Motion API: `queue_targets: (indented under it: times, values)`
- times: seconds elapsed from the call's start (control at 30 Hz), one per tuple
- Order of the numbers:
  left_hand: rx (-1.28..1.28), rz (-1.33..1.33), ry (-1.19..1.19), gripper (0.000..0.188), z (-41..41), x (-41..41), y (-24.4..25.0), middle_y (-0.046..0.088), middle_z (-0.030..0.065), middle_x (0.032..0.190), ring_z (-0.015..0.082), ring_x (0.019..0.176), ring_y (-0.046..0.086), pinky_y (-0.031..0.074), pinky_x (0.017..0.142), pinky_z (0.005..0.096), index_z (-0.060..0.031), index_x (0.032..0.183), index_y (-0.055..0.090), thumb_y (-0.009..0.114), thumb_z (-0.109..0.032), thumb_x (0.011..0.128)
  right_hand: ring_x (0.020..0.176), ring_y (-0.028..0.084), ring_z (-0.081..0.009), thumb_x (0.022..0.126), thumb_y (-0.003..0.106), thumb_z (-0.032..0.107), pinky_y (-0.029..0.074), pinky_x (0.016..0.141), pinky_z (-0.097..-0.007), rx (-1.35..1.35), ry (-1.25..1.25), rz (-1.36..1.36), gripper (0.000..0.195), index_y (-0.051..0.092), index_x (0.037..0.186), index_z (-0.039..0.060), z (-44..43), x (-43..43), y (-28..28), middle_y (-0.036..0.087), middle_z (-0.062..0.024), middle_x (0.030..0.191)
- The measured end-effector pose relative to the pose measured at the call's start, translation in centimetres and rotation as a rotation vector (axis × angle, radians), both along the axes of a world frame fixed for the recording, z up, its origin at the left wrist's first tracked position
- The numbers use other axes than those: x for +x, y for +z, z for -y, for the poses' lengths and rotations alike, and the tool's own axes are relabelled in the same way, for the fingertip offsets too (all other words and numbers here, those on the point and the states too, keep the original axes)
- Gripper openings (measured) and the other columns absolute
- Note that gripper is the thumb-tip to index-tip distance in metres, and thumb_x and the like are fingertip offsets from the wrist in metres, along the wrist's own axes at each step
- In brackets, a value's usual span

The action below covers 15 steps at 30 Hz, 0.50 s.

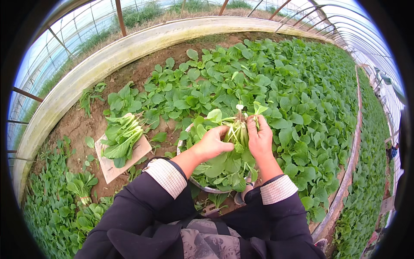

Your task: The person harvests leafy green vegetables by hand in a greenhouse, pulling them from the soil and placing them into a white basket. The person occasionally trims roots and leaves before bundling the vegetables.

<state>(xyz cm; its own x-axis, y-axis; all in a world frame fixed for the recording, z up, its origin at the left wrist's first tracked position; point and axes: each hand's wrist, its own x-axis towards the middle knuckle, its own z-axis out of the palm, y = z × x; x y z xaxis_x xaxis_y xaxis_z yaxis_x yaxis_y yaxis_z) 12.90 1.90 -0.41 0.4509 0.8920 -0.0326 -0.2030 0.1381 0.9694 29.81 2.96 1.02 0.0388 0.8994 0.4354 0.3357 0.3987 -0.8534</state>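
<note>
Over a round basin [207, 188] full of leafy greens [197, 176], my left hand [213, 142] grips a bunch of greens [237, 134]. Its pale stems and roots point away from me, and its leaves hang toward the basin. My right hand [261, 137] is at the bunch's right side, thumb and forefinger pinched on a small leaf stalk [259, 108] near the root end. Left of the basin, a flat board [140, 149] lies on the soil, bearing a pile of pulled greens [124, 137] with their roots toward the right.
Dense growing greens [291, 97] spread ahead and to the right. A tied bunch [82, 186] lies at left among low plants. A pale low wall [97, 58] curves along the left and far side beneath the greenhouse frame [120, 19]. A narrow strip [351, 155] divides the right-hand bed.
</note>
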Motion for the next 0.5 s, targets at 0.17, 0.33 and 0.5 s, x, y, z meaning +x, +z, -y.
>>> queue_targets:
  times: [0.17, 0.33, 0.5]
  values:
    - [0.091, -0.017, 0.075, 0.053, 0.2, 2.0, -0.6, 0.061, 0.0052, 0.110, 0.0131, 0.098, 0.058, 0.047, 0.089, 0.0294, -0.0001, 0.122, 0.052, 0.072, 0.000, 0.074, 0.074, 0.051, -0.0121, 0.096, 0.055, 0.026, 0.045, 0.069, -0.0276, -0.009, -0.002, -0.332, 0.026, 0.058, 0.091, 0.0011, -0.9, -1.5, -0.8, 0.059, -0.0041, 0.079]
    - [0.172, -0.305, 0.275, 0.039, 0.0, -0.4, 1.1, 0.062, 0.0044, 0.102, 0.0118, 0.090, 0.058, 0.048, 0.085, 0.0276, 0.0001, 0.111, 0.057, 0.069, 0.001, 0.074, 0.062, 0.036, -0.0022, 0.098, 0.053, 0.021, 0.030, 0.055, -0.0187, 0.107, -0.160, -0.259, 0.020, 0.058, 0.087, 0.0051, -3.6, 1.8, 1.1, 0.046, 0.0065, 0.069]
    - [0.202, -0.123, 0.318, 0.038, -2.9, -1.5, -0.5, 0.063, 0.0043, 0.090, 0.0118, 0.083, 0.058, 0.048, 0.077, 0.0269, -0.0012, 0.107, 0.056, 0.067, -0.009, 0.072, 0.076, 0.059, -0.0198, 0.082, 0.068, 0.025, 0.049, 0.080, -0.0313, -0.281, -0.282, 0.836, 0.056, 0.049, 0.130, 0.0040, -4.2, 6.6, -0.2, 0.056, -0.0153, 0.116]
